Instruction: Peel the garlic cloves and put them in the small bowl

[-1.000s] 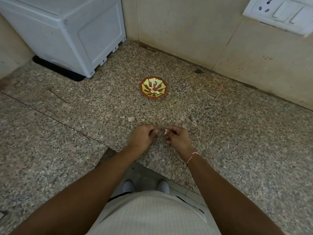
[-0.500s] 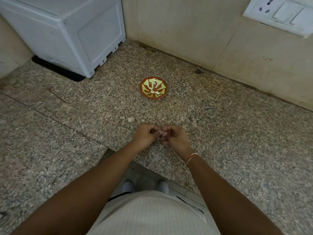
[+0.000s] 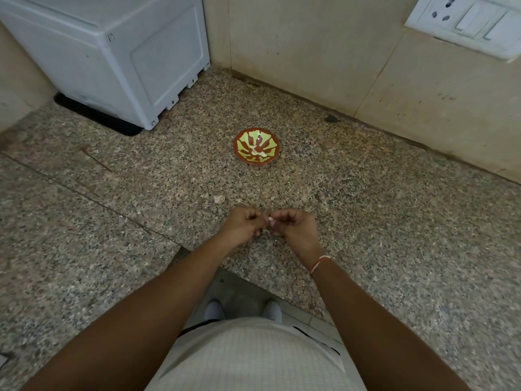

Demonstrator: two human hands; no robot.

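Observation:
A small red bowl (image 3: pixel 240 152) with a green pattern sits on the speckled granite counter, with a few pale peeled cloves (image 3: pixel 257 152) inside. Nearer to me, my left hand (image 3: pixel 242 227) and my right hand (image 3: pixel 294 229) meet fingertip to fingertip above the counter. Between them they pinch a small pale garlic clove (image 3: pixel 270 220), mostly hidden by the curled fingers. One loose clove (image 3: pixel 219 199) lies on the counter just beyond my left hand.
A white plastic appliance (image 3: pixel 121 52) stands at the back left. The tiled wall (image 3: pixel 310 46) runs behind the bowl, with a switch and socket plate (image 3: pixel 465 21) at the top right. The counter's front edge (image 3: pixel 197 249) is below my wrists.
Both hands have drawn together and shifted slightly away from me. The clove that was held in the right fingers is now pinched between both hands.

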